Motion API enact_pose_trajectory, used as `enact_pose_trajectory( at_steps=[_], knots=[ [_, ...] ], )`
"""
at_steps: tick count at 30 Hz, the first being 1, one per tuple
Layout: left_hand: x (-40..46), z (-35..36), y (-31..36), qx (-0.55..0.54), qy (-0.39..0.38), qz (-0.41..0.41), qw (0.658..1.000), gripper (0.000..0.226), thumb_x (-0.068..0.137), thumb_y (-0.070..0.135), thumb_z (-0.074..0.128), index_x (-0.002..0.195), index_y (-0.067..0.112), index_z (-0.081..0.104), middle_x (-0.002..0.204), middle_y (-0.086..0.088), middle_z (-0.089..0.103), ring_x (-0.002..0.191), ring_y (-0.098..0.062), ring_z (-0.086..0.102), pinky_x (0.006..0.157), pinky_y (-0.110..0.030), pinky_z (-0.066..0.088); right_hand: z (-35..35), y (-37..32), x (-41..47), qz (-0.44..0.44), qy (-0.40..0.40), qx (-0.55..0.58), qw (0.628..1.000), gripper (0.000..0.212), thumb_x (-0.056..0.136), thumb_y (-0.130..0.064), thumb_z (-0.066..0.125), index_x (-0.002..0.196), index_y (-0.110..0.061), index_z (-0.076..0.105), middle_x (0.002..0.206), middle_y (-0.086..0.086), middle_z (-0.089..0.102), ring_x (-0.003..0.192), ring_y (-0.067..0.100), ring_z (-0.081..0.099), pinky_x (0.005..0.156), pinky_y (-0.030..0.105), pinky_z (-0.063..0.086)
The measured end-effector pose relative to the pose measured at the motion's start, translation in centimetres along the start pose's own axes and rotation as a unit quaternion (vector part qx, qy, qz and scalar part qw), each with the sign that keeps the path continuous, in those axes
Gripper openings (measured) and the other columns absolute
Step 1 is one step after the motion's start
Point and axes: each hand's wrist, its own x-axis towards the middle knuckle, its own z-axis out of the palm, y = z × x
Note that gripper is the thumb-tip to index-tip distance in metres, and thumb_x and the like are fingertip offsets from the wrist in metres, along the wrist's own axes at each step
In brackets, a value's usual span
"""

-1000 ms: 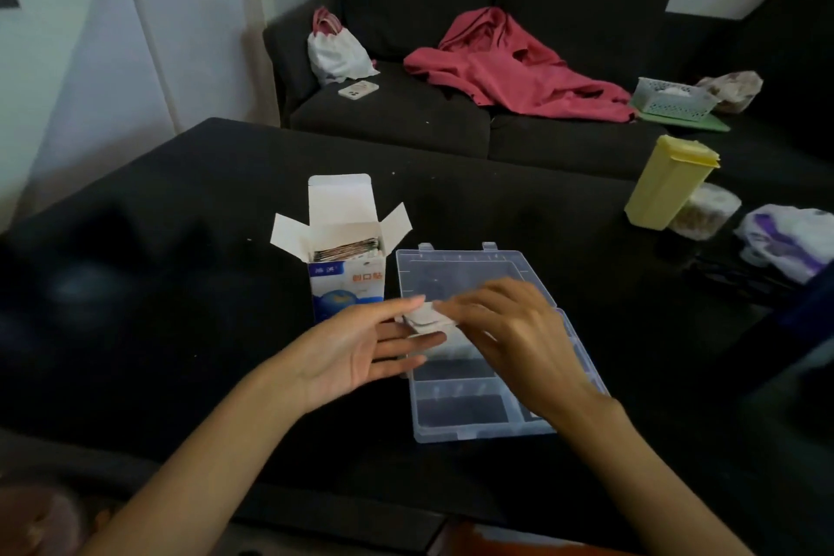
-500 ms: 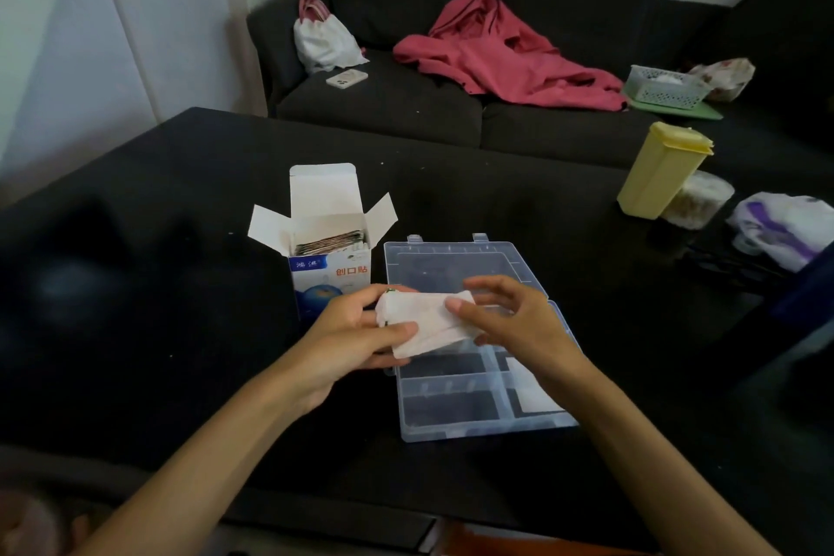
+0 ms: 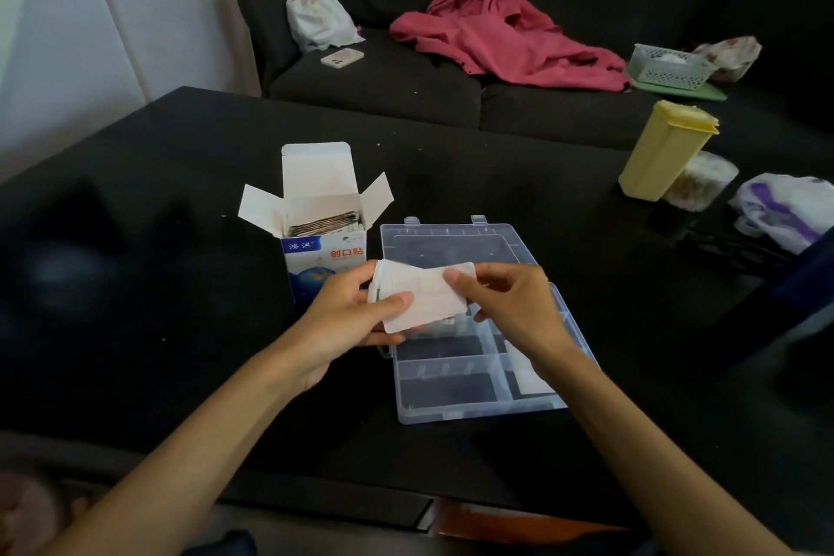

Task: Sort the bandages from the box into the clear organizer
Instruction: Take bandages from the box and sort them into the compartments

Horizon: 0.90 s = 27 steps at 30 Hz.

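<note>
You've lifted the bandage stack (image 3: 424, 293) clear of the organizer (image 3: 456, 235); left hand (image 3: 347, 321) and right hand (image 3: 510, 307) both pinch it, ready to sort.

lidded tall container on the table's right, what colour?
Pale yellow, lid and body alike; head view shows the container.

There is only one view, worn on the person's head, looking forward and steeply down over the black table (image 3: 451, 158). It sits close above the clear organizer (image 3: 456, 366), which lies just below the middle of the frame, with both forearms reaching in from the bottom edge. Beyond the organizer the wide lens takes in the dark sofa (image 3: 383, 86) behind the table.
</note>
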Motion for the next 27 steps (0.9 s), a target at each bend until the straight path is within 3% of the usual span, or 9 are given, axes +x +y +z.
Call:
enact_pose_trajectory(
  at_steps=[5, 9, 13, 18, 22, 25, 27],
  knots=[
    [-0.9, -0.4, 0.5, 0.004, 0.014, 0.015, 1.0, 0.034, 0.085, 0.015, 0.064, 0.117, 0.025, 0.056, 0.106, 0.005, 0.064, 0.084, -0.011, 0.069, 0.06, -0.021, 0.057, -0.3, -0.1, -0.8, -0.007, 0.009, 0.049, 0.999, 0.002, 0.082, -0.026, 0.067, 0.082, -0.025, 0.068, 0.074, -0.009, 0.068, 0.06, 0.002, 0.063, 0.053, 0.009, 0.048],
    [-2.1, -1.5, 0.7, 0.0, 0.042, 0.037, 0.998, 0.032, 0.085, 0.013, 0.065, 0.113, 0.025, 0.058, 0.102, 0.003, 0.067, 0.081, -0.009, 0.071, 0.061, -0.02, 0.056, -1.2, -0.3, -1.0, 0.049, 0.028, 0.131, 0.99, 0.016, 0.079, -0.025, 0.071, 0.092, -0.017, 0.07, 0.079, -0.006, 0.07, 0.066, 0.005, 0.067, 0.055, 0.013, 0.05],
    [-2.9, -2.9, 0.2, 0.026, 0.109, 0.07, 0.991, 0.031, 0.085, 0.01, 0.064, 0.107, 0.03, 0.054, 0.093, 0.009, 0.064, 0.073, -0.004, 0.07, 0.056, -0.017, 0.055, -3.0, 0.3, -1.0, 0.053, -0.025, -0.006, 0.998, 0.014, 0.075, -0.018, 0.075, 0.087, -0.019, 0.067, 0.08, -0.002, 0.07, 0.066, 0.007, 0.069, 0.057, 0.015, 0.053],
    [-3.0, -3.2, -0.1, 0.046, 0.143, 0.075, 0.986, 0.037, 0.085, 0.011, 0.063, 0.118, 0.026, 0.054, 0.095, 0.01, 0.063, 0.073, -0.007, 0.07, 0.055, -0.017, 0.055, -1.2, 1.1, -1.0, 0.031, -0.037, -0.164, 0.985, 0.011, 0.075, -0.02, 0.076, 0.073, -0.023, 0.065, 0.076, -0.001, 0.07, 0.061, 0.006, 0.068, 0.055, 0.015, 0.052],
    [-2.5, -3.1, 0.3, 0.023, 0.16, 0.06, 0.985, 0.044, 0.086, 0.012, 0.064, 0.128, 0.019, 0.053, 0.115, -0.003, 0.062, 0.085, -0.015, 0.068, 0.06, -0.021, 0.058, 0.2, 1.5, -0.7, 0.009, 0.013, -0.169, 0.986, 0.01, 0.077, -0.021, 0.075, 0.073, -0.023, 0.066, 0.076, -0.003, 0.067, 0.058, 0.003, 0.064, 0.049, 0.009, 0.044],
    [-2.5, -3.1, 0.4, 0.012, 0.159, 0.061, 0.985, 0.043, 0.086, 0.012, 0.064, 0.128, 0.018, 0.054, 0.116, -0.004, 0.063, 0.084, -0.015, 0.069, 0.061, -0.021, 0.058, 0.2, 1.4, -0.4, 0.018, 0.003, -0.16, 0.987, 0.009, 0.077, -0.021, 0.074, 0.074, -0.022, 0.066, 0.077, -0.003, 0.067, 0.06, 0.003, 0.064, 0.046, 0.008, 0.043],
    [-2.5, -3.2, 0.4, 0.004, 0.162, 0.066, 0.985, 0.041, 0.086, 0.012, 0.064, 0.125, 0.02, 0.055, 0.113, -0.003, 0.064, 0.082, -0.014, 0.069, 0.061, -0.021, 0.058, -0.5, 0.7, -0.2, 0.043, -0.024, -0.076, 0.996, 0.008, 0.077, -0.023, 0.074, 0.076, -0.019, 0.068, 0.079, -0.002, 0.069, 0.062, 0.005, 0.064, 0.049, 0.01, 0.045]
  ],
)
